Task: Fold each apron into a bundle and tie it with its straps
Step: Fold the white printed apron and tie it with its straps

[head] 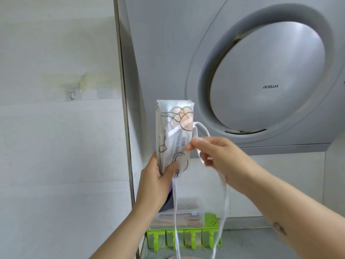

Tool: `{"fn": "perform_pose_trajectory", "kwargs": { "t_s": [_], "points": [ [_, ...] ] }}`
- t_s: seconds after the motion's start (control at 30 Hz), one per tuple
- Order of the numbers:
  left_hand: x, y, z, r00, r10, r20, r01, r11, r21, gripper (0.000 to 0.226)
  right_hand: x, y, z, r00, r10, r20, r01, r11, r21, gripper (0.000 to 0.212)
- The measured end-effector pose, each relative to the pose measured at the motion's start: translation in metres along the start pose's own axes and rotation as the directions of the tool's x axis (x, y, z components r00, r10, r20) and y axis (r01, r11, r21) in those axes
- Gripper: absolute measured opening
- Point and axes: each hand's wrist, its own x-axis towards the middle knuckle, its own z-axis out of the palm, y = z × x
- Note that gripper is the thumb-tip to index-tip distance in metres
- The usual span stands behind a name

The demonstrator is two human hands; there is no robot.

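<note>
A white apron with brown and orange printed outlines is folded into a narrow upright bundle (173,135), held up in front of the range hood. My left hand (158,176) grips the bundle's lower end, thumb across its front. My right hand (211,152) pinches a white strap (202,130) that loops out from the bundle's right side. That strap runs on through my right hand and hangs down to the lower edge of the view. A second white strap (175,217) dangles straight down from the bundle's bottom.
A grey ROBAM range hood (267,71) fills the upper right. White tiled wall with a small clear hook (72,95) lies at left. Below stand a clear plastic box (179,212) and a green rack (183,238) on a grey counter.
</note>
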Motion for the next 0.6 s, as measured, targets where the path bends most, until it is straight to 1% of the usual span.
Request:
{"fn": "perform_pose_trajectory", "kwargs": {
  "t_s": [0.07, 0.17, 0.27, 0.37, 0.4, 0.47, 0.53, 0.6],
  "points": [
    [-0.001, -0.003, -0.002, 0.999, -0.02, 0.048, 0.021, 1.0, -0.021, 0.03, 0.003, -0.013, -0.009, 0.998, -0.045, -0.038, 0.043, 0.998, -0.051, 0.031],
    [-0.002, -0.001, -0.005, 0.993, -0.029, 0.116, 0.032, 0.999, -0.024, 0.03, 0.004, -0.031, -0.017, 0.991, -0.128, 0.03, 0.132, 0.974, -0.187, 0.031],
    [-0.002, 0.002, -0.007, 0.976, -0.043, 0.215, 0.046, 0.999, -0.009, 0.025, 0.01, -0.051, -0.026, 0.983, -0.168, 0.069, 0.178, 0.967, -0.182, 0.032],
    [-0.007, 0.004, -0.011, 0.933, -0.087, 0.349, 0.117, 0.991, -0.067, 0.025, 0.028, -0.065, -0.04, 0.979, -0.201, 0.031, 0.203, 0.956, -0.211, 0.036],
    [-0.008, 0.005, -0.013, 0.916, -0.091, 0.391, 0.139, 0.986, -0.097, 0.025, 0.036, -0.066, -0.045, 0.981, -0.193, 0.02, 0.194, 0.964, -0.183, 0.038],
    [-0.01, 0.01, -0.015, 0.891, -0.083, 0.446, 0.178, 0.969, -0.174, 0.025, 0.051, -0.067, -0.051, 0.988, -0.146, 0.048, 0.149, 0.987, -0.065, 0.05],
    [-0.012, 0.015, -0.017, 0.872, -0.065, 0.485, 0.205, 0.949, -0.24, 0.027, 0.061, -0.062, -0.054, 0.992, -0.084, 0.099, 0.079, 0.995, 0.058, 0.051],
    [-0.013, 0.019, -0.016, 0.858, -0.04, 0.513, 0.229, 0.923, -0.31, 0.03, 0.066, -0.052, -0.055, 0.99, -0.058, 0.129, 0.037, 0.986, 0.161, 0.049]
  ]
}}
